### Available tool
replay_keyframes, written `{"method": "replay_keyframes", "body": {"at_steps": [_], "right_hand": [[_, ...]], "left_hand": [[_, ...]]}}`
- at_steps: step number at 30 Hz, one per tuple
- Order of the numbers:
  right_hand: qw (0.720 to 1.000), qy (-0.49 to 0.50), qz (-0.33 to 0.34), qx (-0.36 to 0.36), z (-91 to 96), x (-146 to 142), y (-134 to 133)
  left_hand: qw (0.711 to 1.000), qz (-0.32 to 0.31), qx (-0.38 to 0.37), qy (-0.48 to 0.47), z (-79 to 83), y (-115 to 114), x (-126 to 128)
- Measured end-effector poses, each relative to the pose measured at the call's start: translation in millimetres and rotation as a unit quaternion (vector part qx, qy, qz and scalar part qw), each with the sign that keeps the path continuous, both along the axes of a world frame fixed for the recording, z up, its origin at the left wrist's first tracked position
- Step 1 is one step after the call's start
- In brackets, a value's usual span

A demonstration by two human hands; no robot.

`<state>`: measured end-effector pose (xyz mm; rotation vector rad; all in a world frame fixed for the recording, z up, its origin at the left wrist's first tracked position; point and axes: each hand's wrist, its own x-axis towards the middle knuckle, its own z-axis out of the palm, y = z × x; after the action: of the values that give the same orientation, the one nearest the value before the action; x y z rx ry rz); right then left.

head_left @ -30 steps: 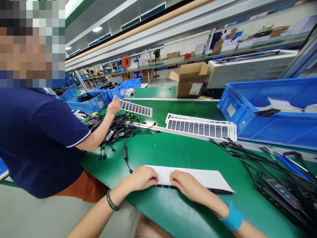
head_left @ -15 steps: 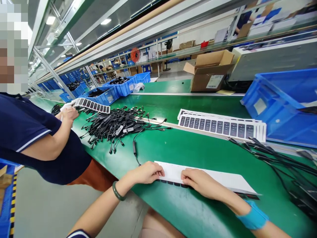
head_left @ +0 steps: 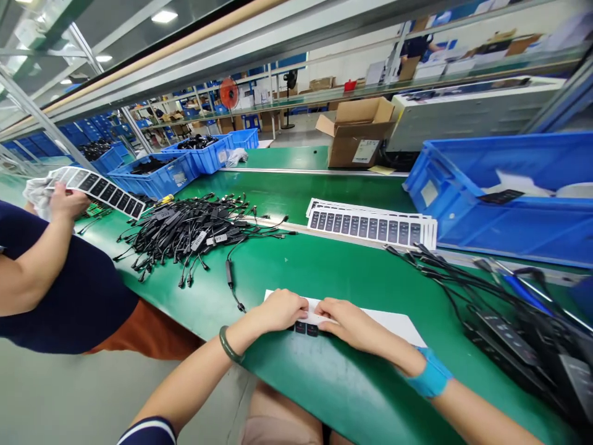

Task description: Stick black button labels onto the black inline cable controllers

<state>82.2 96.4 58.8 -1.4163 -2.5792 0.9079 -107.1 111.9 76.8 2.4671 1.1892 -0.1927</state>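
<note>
A white label sheet lies on the green bench in front of me, its near edge lifted. Black rectangular labels show beneath that edge, between my hands. My left hand pinches the sheet's edge on the left, fingers curled. Close beside it, my right hand grips the same edge with thumb and forefinger, its forearm over the sheet's right part. Just left of my left hand is a black cable with an inline box.
A heap of black cables lies left. Stacked label sheets rest behind my hands. A blue bin and more black cables are at right. A cardboard box stands behind. A co-worker's hand holds a label strip.
My view has turned right and my hands have come closer together along the sheet's edge. The co-worker's label strip is raised higher.
</note>
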Motion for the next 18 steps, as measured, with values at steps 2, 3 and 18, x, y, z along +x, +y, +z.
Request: {"method": "replay_keyframes", "body": {"at_steps": [2,3,18], "right_hand": [[1.0,-0.021,0.006,0.001,4.7,5.6,3.8],[1.0,-0.03,0.005,0.002,6.3,7.6,5.8],[0.998,-0.044,0.038,0.002,-2.0,65.9,23.0]], "left_hand": [[1.0,-0.012,-0.003,0.005,1.9,1.4,-1.4],[1.0,-0.016,-0.003,0.007,2.8,1.0,-1.8],[0.999,-0.013,-0.012,0.039,-6.4,4.9,8.2]]}}
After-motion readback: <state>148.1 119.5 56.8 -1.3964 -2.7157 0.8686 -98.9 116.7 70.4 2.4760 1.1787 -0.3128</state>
